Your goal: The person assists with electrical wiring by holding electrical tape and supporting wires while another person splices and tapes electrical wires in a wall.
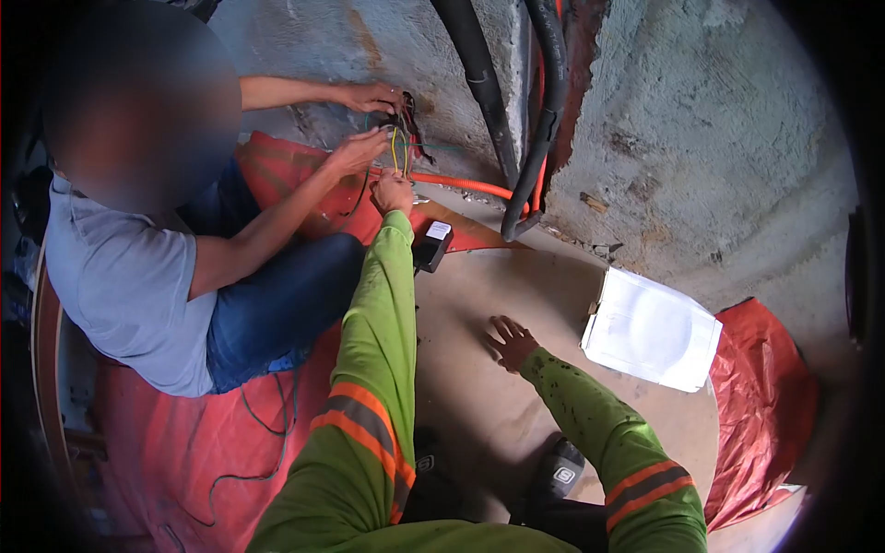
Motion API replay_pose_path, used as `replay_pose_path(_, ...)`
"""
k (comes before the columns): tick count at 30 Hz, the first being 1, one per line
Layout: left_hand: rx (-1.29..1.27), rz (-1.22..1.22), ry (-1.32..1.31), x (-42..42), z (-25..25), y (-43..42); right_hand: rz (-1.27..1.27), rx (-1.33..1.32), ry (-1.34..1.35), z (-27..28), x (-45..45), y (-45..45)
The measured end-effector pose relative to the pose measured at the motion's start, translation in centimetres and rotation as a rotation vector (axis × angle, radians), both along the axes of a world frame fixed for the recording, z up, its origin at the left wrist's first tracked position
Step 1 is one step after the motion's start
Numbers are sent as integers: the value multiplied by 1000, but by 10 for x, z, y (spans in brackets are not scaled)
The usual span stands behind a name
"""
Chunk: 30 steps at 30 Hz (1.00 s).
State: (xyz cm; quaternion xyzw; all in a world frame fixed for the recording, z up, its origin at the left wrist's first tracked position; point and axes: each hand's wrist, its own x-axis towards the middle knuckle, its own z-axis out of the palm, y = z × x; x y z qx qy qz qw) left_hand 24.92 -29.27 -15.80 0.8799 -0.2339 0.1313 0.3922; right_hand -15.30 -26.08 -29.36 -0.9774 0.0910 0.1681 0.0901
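Note:
My left hand (394, 192) is closed at the lower end of yellow and green wires (396, 152), beside an orange conduit (470, 186). Just above it, a co-worker's two hands (367, 138) touch the bundle of wires at the wall opening. My right hand (513, 345) rests on the tan board (461, 304) with its fingers spread and holds nothing. A black box with a white label (433, 244) lies below and to the right of my left hand.
The co-worker (129, 286) sits at the left on red sheeting (184, 442). Black pipes (479, 83) run down the rough wall. A white box (653, 327) and more red sheeting (761, 405) lie at the right. A dark cable (244, 476) trails at lower left.

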Motion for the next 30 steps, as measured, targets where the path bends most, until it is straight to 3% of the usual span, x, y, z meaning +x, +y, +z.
replay_pose_path(8,6,-87,11,5,6,6,7,-15,-26,-8,0,-1)
replay_pose_path(11,108,-83,116,8,7,7,-2,-9,-28,-6,0,0)
replay_pose_path(17,71,-50,210,17,6,8,-21,41,-4,-3,1,-1)
replay_pose_path(30,99,-25,249,10,14,8,-13,-1,1,-3,2,1)
